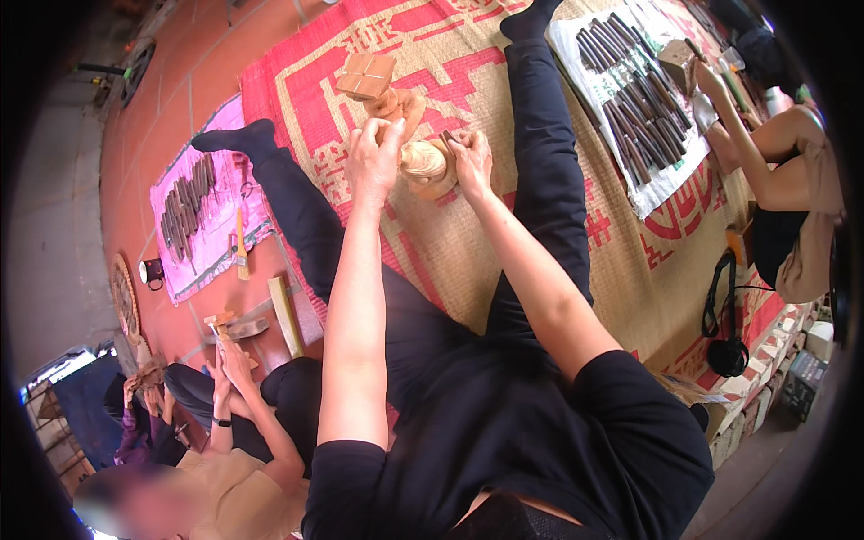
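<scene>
a pale tan carving [423,162] sits over a red-and-beige patterned mat [450,54]. left of the mat, dark tools [184,211] lie on a pink cloth [211,261]; terracotta floor [162,90].

Few items of this kind are visible. A small pale box [820,340] stands at the far right edge of the view, on the low brick ledge beside the woven mat; it is roughly cubic, off-white, and its faces are too small to read for detail. Just below it, a darker crate-like container [797,382] with greenish and grey contents sits on the ground; its exact form cannot be determined. No labels, signs or screens are discernible elsewhere in the view, and distortion and darkening toward the rim obscure anything further at the edges.
</scene>
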`<state>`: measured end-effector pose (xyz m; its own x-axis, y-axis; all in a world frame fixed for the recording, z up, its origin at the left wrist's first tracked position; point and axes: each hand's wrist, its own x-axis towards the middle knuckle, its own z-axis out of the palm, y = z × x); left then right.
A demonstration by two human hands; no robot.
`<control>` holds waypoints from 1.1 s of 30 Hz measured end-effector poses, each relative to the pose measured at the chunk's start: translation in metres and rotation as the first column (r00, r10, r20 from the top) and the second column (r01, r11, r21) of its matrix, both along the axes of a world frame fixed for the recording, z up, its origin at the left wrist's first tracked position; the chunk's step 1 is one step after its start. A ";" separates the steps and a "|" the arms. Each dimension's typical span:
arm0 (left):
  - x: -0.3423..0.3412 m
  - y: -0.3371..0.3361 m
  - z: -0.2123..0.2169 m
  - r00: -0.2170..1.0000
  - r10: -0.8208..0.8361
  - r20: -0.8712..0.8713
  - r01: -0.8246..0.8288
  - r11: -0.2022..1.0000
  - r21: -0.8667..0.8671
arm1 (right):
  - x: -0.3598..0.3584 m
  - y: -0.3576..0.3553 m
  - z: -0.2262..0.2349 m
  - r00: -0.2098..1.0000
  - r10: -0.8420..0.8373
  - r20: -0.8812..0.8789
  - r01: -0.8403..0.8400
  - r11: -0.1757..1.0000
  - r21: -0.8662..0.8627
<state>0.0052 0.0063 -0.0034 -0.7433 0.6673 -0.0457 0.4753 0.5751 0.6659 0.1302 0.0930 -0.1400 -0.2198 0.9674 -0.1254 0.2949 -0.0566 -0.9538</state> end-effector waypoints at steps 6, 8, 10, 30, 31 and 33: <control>-0.011 -0.004 -0.002 1.000 -0.004 0.021 0.004 1.000 0.011 | -0.003 -0.041 0.020 0.987 0.010 -0.163 0.009 0.993 0.115; -0.010 -0.006 -0.003 1.000 -0.006 0.028 0.006 1.000 0.017 | -0.007 -0.024 0.020 0.996 -0.072 -0.059 0.074 0.997 0.037; -0.005 -0.004 -0.003 0.999 -0.026 0.027 0.025 0.999 0.041 | -0.002 0.001 0.003 0.998 -0.057 -0.007 0.056 0.994 -0.095; 0.004 0.004 0.007 0.999 0.046 0.001 -0.046 0.998 -0.043 | -0.002 -0.045 0.022 0.992 -0.041 -0.116 0.061 0.982 0.177; 0.005 0.004 0.007 0.999 0.045 -0.007 -0.045 0.998 -0.051 | -0.002 -0.039 0.020 0.992 -0.107 -0.074 0.114 0.989 0.095; 0.009 0.007 0.010 0.999 0.045 -0.013 -0.046 0.997 -0.057 | 0.003 -0.024 0.012 0.998 -0.064 -0.022 0.067 0.990 0.126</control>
